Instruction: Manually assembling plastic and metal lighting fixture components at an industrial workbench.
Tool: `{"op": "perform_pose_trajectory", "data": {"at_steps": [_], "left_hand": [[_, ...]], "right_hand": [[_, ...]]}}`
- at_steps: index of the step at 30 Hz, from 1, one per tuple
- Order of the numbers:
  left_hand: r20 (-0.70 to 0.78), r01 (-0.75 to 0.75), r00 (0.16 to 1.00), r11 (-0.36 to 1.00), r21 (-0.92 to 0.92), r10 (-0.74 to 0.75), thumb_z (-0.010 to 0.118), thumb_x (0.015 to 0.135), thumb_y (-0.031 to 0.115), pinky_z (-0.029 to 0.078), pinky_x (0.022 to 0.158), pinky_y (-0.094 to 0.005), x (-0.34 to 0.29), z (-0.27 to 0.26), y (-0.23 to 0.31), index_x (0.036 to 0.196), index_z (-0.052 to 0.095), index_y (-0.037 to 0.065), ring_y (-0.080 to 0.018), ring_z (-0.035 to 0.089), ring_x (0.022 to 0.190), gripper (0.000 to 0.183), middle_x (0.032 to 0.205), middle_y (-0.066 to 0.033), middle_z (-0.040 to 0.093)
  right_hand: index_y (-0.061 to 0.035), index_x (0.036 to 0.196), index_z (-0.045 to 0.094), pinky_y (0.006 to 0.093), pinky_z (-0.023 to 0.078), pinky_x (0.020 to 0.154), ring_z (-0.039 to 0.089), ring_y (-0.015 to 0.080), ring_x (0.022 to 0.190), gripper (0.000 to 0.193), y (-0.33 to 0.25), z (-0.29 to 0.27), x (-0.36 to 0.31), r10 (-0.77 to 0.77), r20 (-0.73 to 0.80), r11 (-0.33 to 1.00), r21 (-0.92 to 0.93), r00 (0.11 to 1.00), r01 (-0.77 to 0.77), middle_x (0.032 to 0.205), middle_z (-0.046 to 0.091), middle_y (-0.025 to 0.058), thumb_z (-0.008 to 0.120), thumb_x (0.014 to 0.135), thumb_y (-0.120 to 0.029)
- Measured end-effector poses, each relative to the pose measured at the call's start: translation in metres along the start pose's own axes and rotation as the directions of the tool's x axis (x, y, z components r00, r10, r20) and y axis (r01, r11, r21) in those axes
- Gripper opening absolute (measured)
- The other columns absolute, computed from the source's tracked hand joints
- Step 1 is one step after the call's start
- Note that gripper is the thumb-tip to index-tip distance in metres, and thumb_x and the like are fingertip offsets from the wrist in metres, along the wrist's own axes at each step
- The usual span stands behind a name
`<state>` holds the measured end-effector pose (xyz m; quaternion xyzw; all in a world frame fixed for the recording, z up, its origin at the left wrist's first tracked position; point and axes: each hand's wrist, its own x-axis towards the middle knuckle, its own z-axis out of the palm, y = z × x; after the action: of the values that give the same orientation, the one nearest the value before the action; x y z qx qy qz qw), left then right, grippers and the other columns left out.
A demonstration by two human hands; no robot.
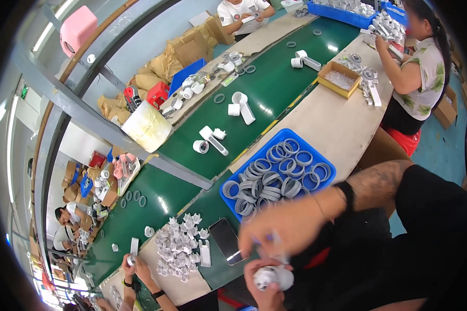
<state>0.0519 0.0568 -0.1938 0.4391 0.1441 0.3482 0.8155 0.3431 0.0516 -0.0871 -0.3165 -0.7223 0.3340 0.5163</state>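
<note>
At the bottom centre my left hand point(267, 296) is closed round a white cylindrical plastic part point(275, 278), its end facing up. Just above it is my right hand point(288, 225), blurred by motion, with its fingers curled down. A small bluish, partly see-through thing shows by those fingers; what it is I cannot make out. Beyond my right hand stands a blue tray point(331, 161) full of grey rings point(272, 179), partly hidden by that hand. A black phone point(225, 239) lies on the green surface to the left of my right hand.
White plastic pieces point(179, 246) are heaped left of the phone. A co-worker's hands point(135, 267) hold a white part at lower left. Along the green belt point(192, 127) lie white assemblies point(241, 108) and rings. A yellow box point(340, 79) stands near a seated co-worker point(420, 78).
</note>
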Motion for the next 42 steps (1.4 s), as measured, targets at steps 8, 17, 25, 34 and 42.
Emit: {"op": "perform_pose_trajectory", "data": {"at_steps": [8, 17, 25, 34, 42], "left_hand": [[0.231, 0.631, 0.728, 0.763, 0.144, -0.646, 0.097, 0.086, 0.013, 0.052, 0.112, -0.0368, -0.021, 0.086, 0.031, 0.161, 0.053, 0.003, -0.0185, 0.064, 0.135, 0.088, 0.15, -0.0087, 0.066], [0.165, 0.663, 0.678, 0.693, 0.283, -0.716, 0.094, 0.092, 0.009, 0.056, 0.091, -0.0292, -0.04, 0.093, 0.044, 0.152, 0.061, 0.003, -0.0119, 0.069, 0.109, 0.069, 0.123, -0.0028, 0.073], [-0.006, 0.597, 0.773, 0.724, 0.345, -0.634, 0.088, 0.092, 0.009, 0.056, 0.078, -0.0284, -0.066, 0.119, 0.055, 0.126, 0.068, 0.004, -0.0112, 0.07, 0.091, 0.04, 0.106, -0.0029, 0.074], [-0.164, 0.642, 0.759, 0.684, 0.346, -0.63, 0.079, 0.085, 0.01, 0.057, 0.085, -0.0316, -0.071, 0.018, 0.1, 0.111, 0.068, 0.005, -0.0157, 0.07, 0.096, 0.029, 0.106, -0.0084, 0.074], [-0.222, 0.132, 0.975, 0.854, 0.504, -0.02, 0.072, 0.089, 0.007, 0.069, 0.086, -0.051, 0.129, -0.07, 0.171, 0.141, 0.057, 0.008, -0.0379, 0.077, 0.113, 0.054, 0.131, -0.0176, 0.069]], "right_hand": [[-0.0045, 0.122, 0.061, 0.0484, 0.055, 0.078, 0.076, 0.034, 0.092, 0.04, -0.101, 0.001, -0.049, 0.091, 0.635, 0.949, -0.29, 0.767, 0.127, 0.117, 0.067, 0.0127, 0.078, 0.09, -0.022], [-0.0076, 0.121, 0.059, 0.048, 0.053, 0.071, 0.077, 0.0331, 0.084, 0.041, -0.11, 0.007, -0.058, 0.081, 0.669, 0.941, -0.296, 0.739, 0.166, 0.103, 0.069, 0.0082, 0.08, 0.088, -0.021], [-0.0075, 0.114, 0.058, 0.0442, 0.054, 0.063, 0.074, 0.0273, 0.076, 0.033, -0.105, 0.047, -0.073, -0.082, 0.604, 0.915, -0.269, 0.793, 0.3, 0.096, 0.065, 0.0071, 0.077, 0.095, -0.026], [-0.0062, 0.096, 0.066, 0.0422, 0.055, 0.061, 0.071, 0.0347, 0.068, 0.018, -0.131, -0.119, -0.082, 0.331, -0.076, 0.814, -0.481, 0.941, -0.325, 0.079, 0.068, 0.011, 0.073, 0.083, -0.017], [-0.006, 0.099, 0.064, 0.0542, 0.055, 0.07, 0.068, 0.0452, 0.075, 0.014, 0.094, -0.178, -0.245, 0.428, -0.495, 0.432, -0.623, 0.756, -0.653, 0.083, 0.069, 0.0191, 0.067, 0.09, -0.017]]}}
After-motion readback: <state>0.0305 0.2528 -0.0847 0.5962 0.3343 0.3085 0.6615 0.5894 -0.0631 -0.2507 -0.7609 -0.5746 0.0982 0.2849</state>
